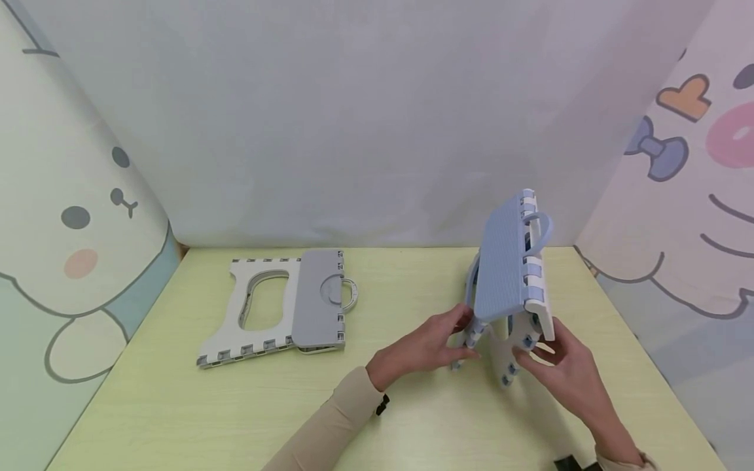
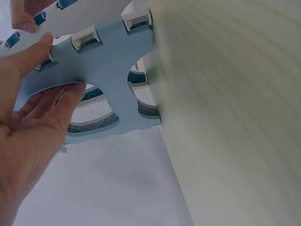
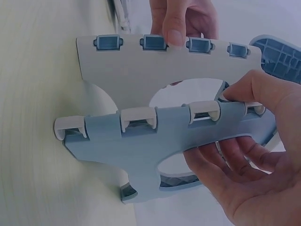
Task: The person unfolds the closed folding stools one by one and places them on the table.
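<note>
A blue and white folding step stool (image 1: 501, 261) stands partly unfolded on the right of the table, its ribbed blue top tilted steeply and a loop handle at its right edge. My left hand (image 1: 430, 343) grips the left leg panel (image 2: 113, 61), the thumb on its edge and fingers through the cutout. On the other side, my right hand (image 1: 565, 366) grips the right leg panel (image 3: 141, 146) the same way, fingers in its opening. In the right wrist view the two panels stand apart, their lower ends near the table.
A grey and white folding step stool (image 1: 265, 304) lies folded flat on the left of the pale yellow table (image 1: 400, 275), its loop handle (image 1: 351, 294) pointing right. A plain pale curtain (image 1: 365, 131) hangs behind, with cartoon-printed cloth (image 1: 76, 275) on both sides.
</note>
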Demonstrator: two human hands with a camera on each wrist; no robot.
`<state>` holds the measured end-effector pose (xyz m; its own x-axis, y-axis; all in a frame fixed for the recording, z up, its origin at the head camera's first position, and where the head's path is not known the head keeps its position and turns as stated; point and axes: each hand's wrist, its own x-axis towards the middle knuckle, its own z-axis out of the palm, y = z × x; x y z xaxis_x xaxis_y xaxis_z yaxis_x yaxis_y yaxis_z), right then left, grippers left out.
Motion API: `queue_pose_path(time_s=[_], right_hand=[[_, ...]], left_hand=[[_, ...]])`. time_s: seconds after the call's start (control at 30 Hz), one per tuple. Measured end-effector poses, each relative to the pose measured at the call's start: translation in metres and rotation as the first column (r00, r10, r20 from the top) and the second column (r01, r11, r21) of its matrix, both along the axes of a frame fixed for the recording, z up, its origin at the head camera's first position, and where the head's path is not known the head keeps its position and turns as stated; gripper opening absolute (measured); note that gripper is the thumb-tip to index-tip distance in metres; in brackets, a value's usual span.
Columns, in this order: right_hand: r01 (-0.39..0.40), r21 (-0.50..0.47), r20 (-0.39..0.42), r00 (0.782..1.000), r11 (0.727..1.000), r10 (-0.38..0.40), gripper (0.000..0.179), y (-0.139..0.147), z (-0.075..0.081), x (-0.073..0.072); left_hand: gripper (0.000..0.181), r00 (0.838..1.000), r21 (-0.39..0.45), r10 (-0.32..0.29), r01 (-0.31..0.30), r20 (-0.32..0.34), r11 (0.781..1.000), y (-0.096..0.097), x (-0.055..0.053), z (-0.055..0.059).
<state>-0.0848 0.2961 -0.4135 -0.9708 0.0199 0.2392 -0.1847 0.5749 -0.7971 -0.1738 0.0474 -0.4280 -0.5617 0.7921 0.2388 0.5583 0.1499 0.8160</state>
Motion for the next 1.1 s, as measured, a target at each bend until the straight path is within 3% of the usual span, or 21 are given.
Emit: queue_pose_path(time_s=[0.4,1.1], right_hand=[[-0.054,-0.02,-0.001,0.999,0.998,0.054,0.073,0.007,0.002,-0.002],[-0.014,0.041,0.059,0.998,0.999,0.011,0.077,0.014,0.002,-0.001]], left_hand=[[0.058,0.999,0.014,-0.001,0.002,-0.035,1.0,0.0,-0.002,-0.002],[0.055,0.999,-0.012,-0.008,0.007,-0.032,1.0,-0.005,-0.003,0.002]])
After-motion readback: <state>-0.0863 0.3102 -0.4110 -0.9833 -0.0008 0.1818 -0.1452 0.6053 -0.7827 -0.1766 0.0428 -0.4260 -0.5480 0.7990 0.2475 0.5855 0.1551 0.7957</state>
